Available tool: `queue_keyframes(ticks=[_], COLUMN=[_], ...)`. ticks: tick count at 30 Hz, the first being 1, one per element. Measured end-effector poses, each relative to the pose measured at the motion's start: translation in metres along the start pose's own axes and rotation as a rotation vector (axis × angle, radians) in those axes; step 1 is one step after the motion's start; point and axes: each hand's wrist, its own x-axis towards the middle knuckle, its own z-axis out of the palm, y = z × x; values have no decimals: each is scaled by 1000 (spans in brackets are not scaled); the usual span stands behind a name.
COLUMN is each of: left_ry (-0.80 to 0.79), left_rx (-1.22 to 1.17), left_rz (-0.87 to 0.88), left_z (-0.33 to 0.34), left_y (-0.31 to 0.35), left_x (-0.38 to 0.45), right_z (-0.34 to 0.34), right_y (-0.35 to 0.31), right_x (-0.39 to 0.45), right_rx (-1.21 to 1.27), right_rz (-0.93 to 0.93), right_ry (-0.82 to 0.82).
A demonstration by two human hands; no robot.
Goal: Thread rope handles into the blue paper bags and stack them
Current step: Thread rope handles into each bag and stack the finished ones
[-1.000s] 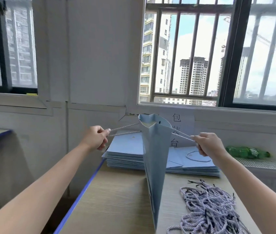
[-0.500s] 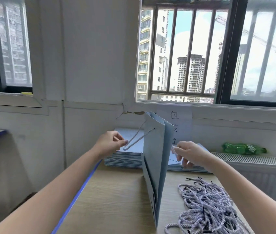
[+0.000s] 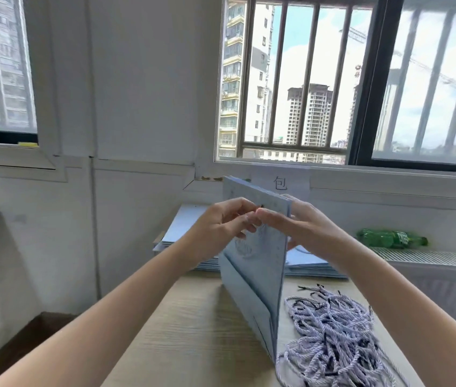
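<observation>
Blue bag point(image 3: 254, 263) stands folded flat on edge at table point(image 3: 193, 331) centre. Your left hand point(image 3: 221, 227) pinches at its top edge; your right hand point(image 3: 302, 227) grips the top, thumb in front. Loose rope handles point(image 3: 332, 336) at 4 o'clock; flat bag stack point(image 3: 182, 233) at 12.

Single view, head-worn wide-angle camera. Looks forward and slightly down across the desk point(image 3: 193, 331) toward the wall and barred window point(image 3: 291, 79). Both forearms enter from the bottom corners; hands sit close, mid-frame. Straight edges bow near frame borders.
</observation>
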Motion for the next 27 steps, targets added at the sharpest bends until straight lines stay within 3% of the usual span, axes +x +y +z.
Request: queue_keyframes(ticks=[2, 4, 6, 8, 11, 14, 18, 21, 24, 27], left_ry=[106, 364, 613, 709, 635, 558, 435, 261, 196, 99], left_rx=[34, 187, 322, 298, 32, -63, 285, 663, 989, 964], left_rz=[-13, -49, -123, -195, -336, -420, -570, -671, -529, -345], left_z=[-2, -10, -24, -38, -51, -44, -22, -8, 3, 6], left_y=[-6, -17, -31, -47, -64, -85, -127, -154, -173, -178], left_x=[0, 2, 0, -3, -10, -23, -46, -65, -77, -79], right_z=[4, 6, 4, 1, 3, 20, 54, 77, 85, 85], right_y=[3, 6, 7, 9, 27, 66, 123, 145, 154, 159], right_x=[5, 8, 9, 7, 10, 10, -4, -18, -16, -13], right_rx=[-51, -47, 100, 297, 490, 439, 116, -327, -530, -630], right_rz=[-14, -5, 18, 49, 130, 299, 572, 596, 532, 484], right_ry=[168, 299, 357, 340, 317, 341, 194, 33, -6, -95])
